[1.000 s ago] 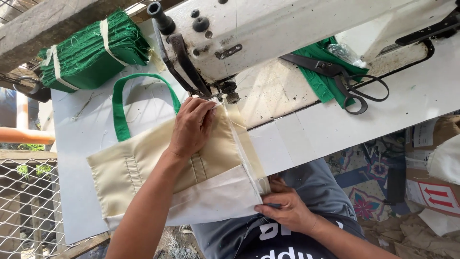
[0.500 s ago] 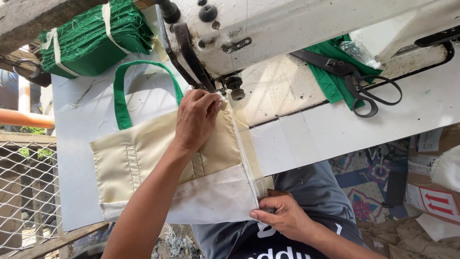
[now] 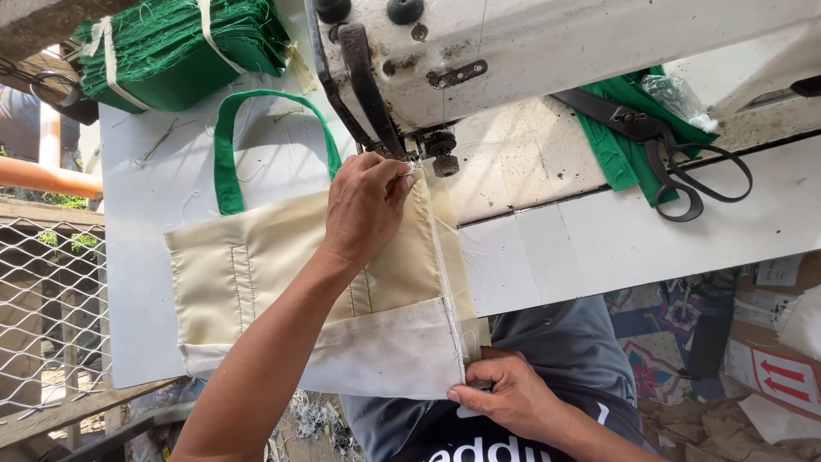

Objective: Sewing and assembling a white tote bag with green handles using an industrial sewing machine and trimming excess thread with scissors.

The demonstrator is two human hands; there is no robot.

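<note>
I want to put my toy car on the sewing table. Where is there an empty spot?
The white tabletop is bare between the cream bag and the scissors, and again left of the bag's green handle. It is crowded under the sewing machine, where the left hand presses the cloth.

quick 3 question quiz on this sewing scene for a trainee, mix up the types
1. True or false: the left hand rests flat on the beige bag close to the needle of the sewing machine.
2. What colour is the bag's handle? A) red B) green C) black
3. Fill in: the right hand pinches the bag's near ____.

Key: 1. true. 2. B. 3. corner, at the end of the seam edge nearest the person. The black scissors lie untouched on the green cloth.
</note>
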